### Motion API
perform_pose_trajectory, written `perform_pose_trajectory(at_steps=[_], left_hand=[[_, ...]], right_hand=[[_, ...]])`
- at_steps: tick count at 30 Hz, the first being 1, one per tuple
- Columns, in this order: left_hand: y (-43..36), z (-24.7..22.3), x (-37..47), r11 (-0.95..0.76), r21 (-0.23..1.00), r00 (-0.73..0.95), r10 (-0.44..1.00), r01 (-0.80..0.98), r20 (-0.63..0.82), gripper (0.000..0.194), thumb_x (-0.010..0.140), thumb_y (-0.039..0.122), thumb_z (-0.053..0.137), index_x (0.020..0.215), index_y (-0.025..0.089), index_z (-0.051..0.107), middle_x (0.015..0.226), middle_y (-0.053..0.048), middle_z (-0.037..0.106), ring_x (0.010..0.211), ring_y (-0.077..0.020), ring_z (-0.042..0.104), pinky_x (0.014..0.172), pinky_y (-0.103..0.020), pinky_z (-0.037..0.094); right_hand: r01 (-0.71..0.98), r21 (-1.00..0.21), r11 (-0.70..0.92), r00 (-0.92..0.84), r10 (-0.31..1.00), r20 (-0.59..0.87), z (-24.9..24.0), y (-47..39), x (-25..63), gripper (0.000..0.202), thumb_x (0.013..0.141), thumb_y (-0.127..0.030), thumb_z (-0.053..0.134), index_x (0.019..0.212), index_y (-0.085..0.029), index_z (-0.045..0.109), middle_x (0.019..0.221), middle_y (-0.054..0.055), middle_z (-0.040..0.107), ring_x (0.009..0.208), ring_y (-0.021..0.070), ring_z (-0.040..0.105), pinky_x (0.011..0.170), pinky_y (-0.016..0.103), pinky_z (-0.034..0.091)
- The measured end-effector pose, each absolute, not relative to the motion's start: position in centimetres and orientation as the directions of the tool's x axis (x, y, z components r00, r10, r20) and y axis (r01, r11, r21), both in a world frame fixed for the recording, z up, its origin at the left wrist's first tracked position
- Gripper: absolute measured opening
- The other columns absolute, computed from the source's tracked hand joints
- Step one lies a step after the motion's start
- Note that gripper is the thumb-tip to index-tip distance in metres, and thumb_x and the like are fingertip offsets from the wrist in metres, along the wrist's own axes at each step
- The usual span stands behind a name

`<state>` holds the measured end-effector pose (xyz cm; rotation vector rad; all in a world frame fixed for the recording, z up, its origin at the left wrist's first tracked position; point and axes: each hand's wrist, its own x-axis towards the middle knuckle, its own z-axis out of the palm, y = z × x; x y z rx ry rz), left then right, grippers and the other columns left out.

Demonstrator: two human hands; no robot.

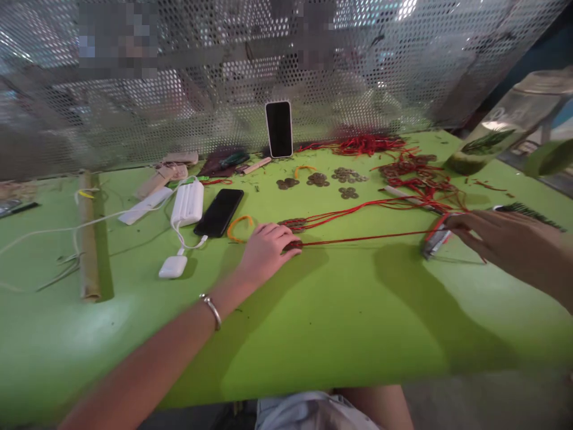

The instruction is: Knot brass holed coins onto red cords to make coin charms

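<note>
My left hand (269, 249) is closed on a small dark coin piece (293, 245) low over the green table. From it a red cord (367, 239) runs taut to the right, to my right hand (486, 236), whose fingers are pinched on the cord. Just beside and under those fingers is a red and silver tool (434, 237), its shape partly hidden. Another coin piece with red cords (293, 224) lies right behind my left fingers, its cords stretching toward a tangled red bundle (418, 173).
Coin clusters (345, 175) and loose red cords (369, 144) lie farther back. An upright phone (279, 129) leans on the perforated screen. Left are a black phone (219, 212), white power bank (188, 203), earphone case (173, 267) and tube (89, 239). A jar (501, 128) stands back right.
</note>
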<state>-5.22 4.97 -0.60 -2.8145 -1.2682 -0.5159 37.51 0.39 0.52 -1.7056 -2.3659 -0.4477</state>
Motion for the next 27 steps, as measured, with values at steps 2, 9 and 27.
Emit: perform_pose_trajectory(at_steps=[2,9,27], left_hand=[[5.3,-0.5,-4.7,-0.644,0.097,0.593,0.745,0.759,0.305,0.026,0.086,0.035,0.062,0.102,0.016,0.068,0.102,-0.007,0.070,0.095,-0.0221,0.060,0.084,-0.038,0.043],[2.4,-1.2,-4.8,-0.649,0.037,0.628,0.748,0.760,0.216,0.062,0.092,0.051,0.042,0.141,0.012,0.038,0.142,-0.011,0.047,0.129,-0.0246,0.043,0.106,-0.042,0.038],[1.9,-1.1,-3.9,-0.586,0.000,0.578,0.800,0.811,0.164,0.055,0.097,0.044,0.032,0.143,0.013,0.034,0.148,-0.011,0.038,0.137,-0.0264,0.033,0.111,-0.045,0.033]], right_hand=[[0.926,0.170,0.337,-0.374,0.881,0.290,0.7,2.0,37.1,0.032,0.094,-0.032,0.033,0.099,-0.017,0.061,0.098,0.014,0.065,0.090,0.0230,0.061,0.077,0.035,0.043],[0.941,0.152,0.303,-0.336,0.889,0.309,-0.4,6.7,35.3,0.027,0.096,-0.027,0.037,0.100,-0.015,0.061,0.096,0.009,0.066,0.087,0.0190,0.059,0.077,0.029,0.039],[0.980,-0.134,0.148,-0.086,0.920,0.383,-2.8,7.9,39.7,0.021,0.087,-0.033,0.055,0.097,-0.019,0.067,0.097,0.007,0.068,0.089,0.0182,0.061,0.077,0.025,0.041]])
